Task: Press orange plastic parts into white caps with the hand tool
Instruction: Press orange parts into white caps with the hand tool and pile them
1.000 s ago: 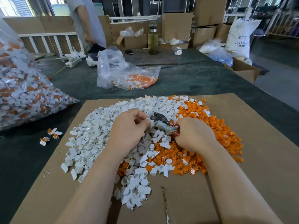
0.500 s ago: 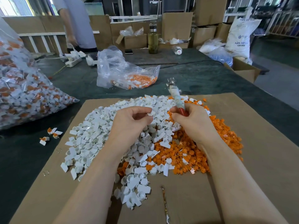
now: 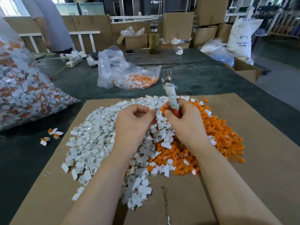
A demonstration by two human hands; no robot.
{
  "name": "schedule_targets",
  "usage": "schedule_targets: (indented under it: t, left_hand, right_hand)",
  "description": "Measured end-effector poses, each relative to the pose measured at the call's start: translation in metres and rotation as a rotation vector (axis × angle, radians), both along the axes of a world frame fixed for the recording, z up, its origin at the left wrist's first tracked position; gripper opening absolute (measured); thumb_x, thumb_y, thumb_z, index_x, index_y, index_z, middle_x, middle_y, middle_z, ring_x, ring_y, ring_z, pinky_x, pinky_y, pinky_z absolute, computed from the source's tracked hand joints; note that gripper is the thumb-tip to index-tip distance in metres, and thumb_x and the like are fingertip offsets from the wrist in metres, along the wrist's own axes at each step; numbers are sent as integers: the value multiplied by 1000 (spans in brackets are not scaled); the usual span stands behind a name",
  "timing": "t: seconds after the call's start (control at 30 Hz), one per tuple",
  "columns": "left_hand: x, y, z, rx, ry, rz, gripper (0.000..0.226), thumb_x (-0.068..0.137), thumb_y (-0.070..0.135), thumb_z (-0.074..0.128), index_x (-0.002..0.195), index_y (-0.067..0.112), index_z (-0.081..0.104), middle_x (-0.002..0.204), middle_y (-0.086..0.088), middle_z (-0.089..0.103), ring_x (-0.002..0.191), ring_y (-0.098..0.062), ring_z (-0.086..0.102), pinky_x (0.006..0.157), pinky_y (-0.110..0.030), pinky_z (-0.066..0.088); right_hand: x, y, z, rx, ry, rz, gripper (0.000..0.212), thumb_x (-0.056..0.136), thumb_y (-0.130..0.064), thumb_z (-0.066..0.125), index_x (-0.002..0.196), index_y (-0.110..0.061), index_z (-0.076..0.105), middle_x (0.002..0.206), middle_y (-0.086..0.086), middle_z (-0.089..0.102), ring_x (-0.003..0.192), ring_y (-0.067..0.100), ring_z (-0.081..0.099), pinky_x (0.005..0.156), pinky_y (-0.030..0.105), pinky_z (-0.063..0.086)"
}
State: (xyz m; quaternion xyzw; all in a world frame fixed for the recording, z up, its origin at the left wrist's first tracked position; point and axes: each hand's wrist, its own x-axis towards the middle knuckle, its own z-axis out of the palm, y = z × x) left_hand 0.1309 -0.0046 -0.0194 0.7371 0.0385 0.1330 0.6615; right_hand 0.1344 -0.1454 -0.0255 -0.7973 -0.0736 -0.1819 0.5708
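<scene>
Two hands meet above the middle of a cardboard sheet (image 3: 243, 159), over a mixed heap. The right hand (image 3: 186, 125) curls round the red handle of the tool (image 3: 171, 93) and holds it nearly upright: its long axis runs up and away from the person, leaning slightly left, with the metal head on top and a wrap of pale cloth along the shaft. The same hand's thumb and forefinger pinch an orange part (image 3: 162, 109) just left of the handle. The left hand (image 3: 133, 125) has its fingers curled and pinches a white cap (image 3: 153, 109) at the fingertips, the cap almost touching the orange part.

Below the hands, the white caps (image 3: 90, 143) spread over the left half of the sheet and the orange parts (image 3: 224, 135) over the right half, the two kinds mingling under the wrists. A few pieces lie off the sheet's left edge, on the dark green surface (image 3: 24, 159) that carries the sheet.

Left of the sheet rests a big clear bag (image 3: 24, 95) full of orange and white pieces. Beyond the sheet's far edge lies a smaller bag (image 3: 123, 73), mostly slack, with orange pieces at its bottom. Farther back stand a bottle (image 3: 153, 39) of yellowish liquid, cardboard boxes (image 3: 178, 26) and a white sack (image 3: 241, 34) with print. Another person (image 3: 52, 25) stands at the far left, near a white power strip (image 3: 73, 60).
</scene>
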Motion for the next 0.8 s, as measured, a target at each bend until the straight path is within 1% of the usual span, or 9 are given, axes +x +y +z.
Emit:
schedule_targets:
  t: [0.07, 0.13, 0.3, 0.43, 0.5, 0.57, 0.67, 0.73, 0.8]
  left_hand:
    - [-1, -2, 0, -8, -3, 9, 11, 81, 21, 79, 81, 20, 69, 67, 4, 74, 65, -10, 73, 64, -23, 55]
    - [-1, -3, 0, -19, -14, 21, 11, 80, 22, 81, 83, 21, 70, 67, 5, 74, 66, -9, 73, 66, -24, 56]
    - [-1, -4, 0, -6, -37, 85, 12, 77, 24, 83, 76, 25, 71, 69, 4, 73, 70, -11, 72, 64, -18, 55]
    - [-2, -4, 0, -5, -41, 87, 10, 78, 23, 82, 77, 24, 72, 68, 4, 73, 67, -10, 72, 67, -22, 58]
    - [-3, -5, 0, 1, -56, 85, 11, 79, 22, 82, 76, 26, 72, 67, 6, 73, 67, -9, 72, 67, -23, 58]
    - [-3, -6, 0, 27, -88, 85, 12, 78, 21, 82, 76, 28, 73, 67, 7, 73, 68, -9, 72, 66, -21, 57]
    - [-6, -9, 1, 83, -147, 81, 9, 80, 22, 82, 78, 28, 75, 69, 15, 73, 65, 0, 69, 60, -11, 52]
    - [-8, -10, 1, 143, -187, 78, 11, 80, 21, 80, 79, 30, 74, 71, 23, 71, 65, 5, 66, 58, -5, 47]
    - [-10, -10, 1, 218, -227, 73, 19, 81, 19, 79, 78, 36, 72, 74, 30, 68, 68, 10, 64, 60, -2, 45]
  right_hand:
    - [0, 1, -1, -46, -26, -31, 10, 91, -15, 64, 94, -25, 66, 80, -11, 64, 75, 5, 60, 61, 15, 48]
    - [0, 2, -1, -96, -57, -73, 9, 91, -18, 65, 100, -18, 66, 84, -14, 64, 77, 4, 60, 64, 18, 50]
    - [-1, 4, 0, -104, -78, -115, 12, 90, -21, 68, 101, -20, 64, 88, -14, 65, 81, 6, 63, 73, 31, 56]
    - [-2, 6, 0, -125, -80, -113, 14, 88, -22, 70, 98, -19, 61, 88, -10, 65, 82, 10, 64, 74, 39, 56]
    - [-3, 7, 0, -143, -95, -124, 16, 87, -23, 71, 97, -21, 59, 86, -12, 64, 80, 9, 62, 72, 38, 55]
    - [-3, 7, -1, -175, -123, -154, 17, 86, -25, 71, 96, -24, 56, 80, -16, 59, 73, 4, 58, 65, 29, 51]
    - [-4, 8, -1, -227, -152, -196, 21, 86, -24, 71, 94, -29, 52, 75, -21, 53, 66, -2, 52, 59, 18, 38]
    - [-4, 8, -1, -241, -152, -202, 23, 86, -22, 71, 93, -30, 51, 74, -22, 52, 67, -3, 51, 59, 17, 36]
    - [-4, 8, -2, -238, -139, -192, 22, 86, -21, 70, 94, -29, 51, 77, -22, 54, 69, -2, 53, 61, 21, 41]
